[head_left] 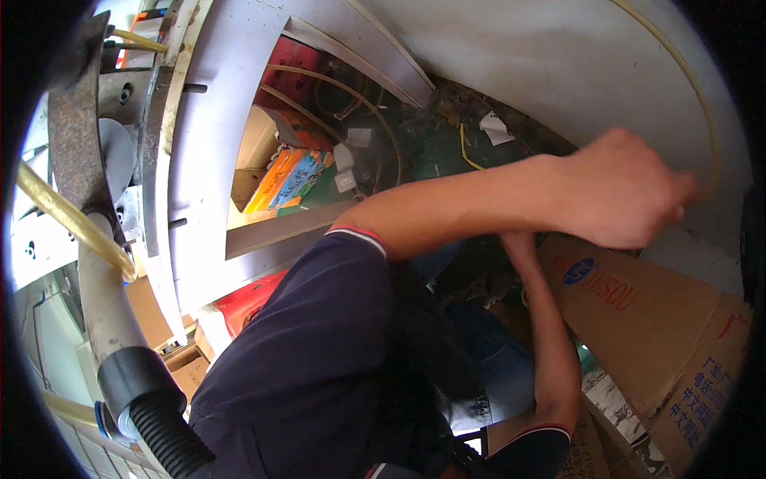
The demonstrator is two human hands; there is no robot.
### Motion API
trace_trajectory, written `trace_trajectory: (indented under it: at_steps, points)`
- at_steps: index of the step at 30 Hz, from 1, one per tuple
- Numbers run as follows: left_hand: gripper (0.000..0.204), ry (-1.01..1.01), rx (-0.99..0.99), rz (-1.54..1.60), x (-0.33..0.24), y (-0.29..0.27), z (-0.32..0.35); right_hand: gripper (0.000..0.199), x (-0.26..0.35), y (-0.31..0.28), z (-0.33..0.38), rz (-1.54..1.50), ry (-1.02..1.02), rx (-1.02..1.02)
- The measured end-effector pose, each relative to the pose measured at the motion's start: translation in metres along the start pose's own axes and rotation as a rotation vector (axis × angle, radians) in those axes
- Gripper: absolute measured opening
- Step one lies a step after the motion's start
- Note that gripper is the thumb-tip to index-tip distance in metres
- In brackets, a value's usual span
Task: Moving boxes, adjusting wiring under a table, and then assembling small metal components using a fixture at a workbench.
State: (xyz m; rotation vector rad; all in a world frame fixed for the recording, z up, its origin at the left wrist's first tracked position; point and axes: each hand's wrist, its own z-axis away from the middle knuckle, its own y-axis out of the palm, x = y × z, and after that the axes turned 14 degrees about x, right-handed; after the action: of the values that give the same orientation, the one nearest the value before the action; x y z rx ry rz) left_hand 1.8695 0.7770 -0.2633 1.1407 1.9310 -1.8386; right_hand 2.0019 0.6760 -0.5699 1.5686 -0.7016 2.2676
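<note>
The left hand (622, 191) is closed, pinching a thin yellowish tube (702, 104) that arcs up from its fingertips along the white panel (558, 56). A hard tug could kink it. The right hand is hidden below, behind the cardboard box (638, 319); its state cannot be told.

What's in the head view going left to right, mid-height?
Yellow hose → grey pipe with black corrugated hose → colourful boxes → dark-sleeved forearm → hand on thin yellow tube → cardboard box.
</note>
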Motion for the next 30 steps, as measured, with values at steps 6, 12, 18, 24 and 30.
trace_trajectory:
  at_steps: [6, 12, 18, 24, 30]
  points:
    - [0.023, 0.082, 0.116, -0.042, -0.022, 0.024, -0.022, 0.040, -0.013, -0.005, -0.002, -0.149, 0.051, 0.115]
    - [0.026, 0.249, 0.321, 0.005, -0.061, 0.032, -0.027, 0.039, -0.011, -0.014, -0.008, -0.297, 0.108, 0.227]
    - [0.023, 0.175, 0.203, 0.012, -0.054, 0.049, -0.030, 0.039, 0.001, -0.015, -0.001, -0.472, 0.268, 0.210]
    - [0.028, 0.185, 0.173, -0.015, -0.060, 0.052, -0.040, 0.037, -0.006, -0.011, -0.006, -0.705, 0.170, 0.247]
    - [0.032, 0.133, -0.154, 0.042, -0.062, 0.042, -0.033, 0.043, 0.048, -0.007, -0.030, -0.384, 0.336, -0.020]
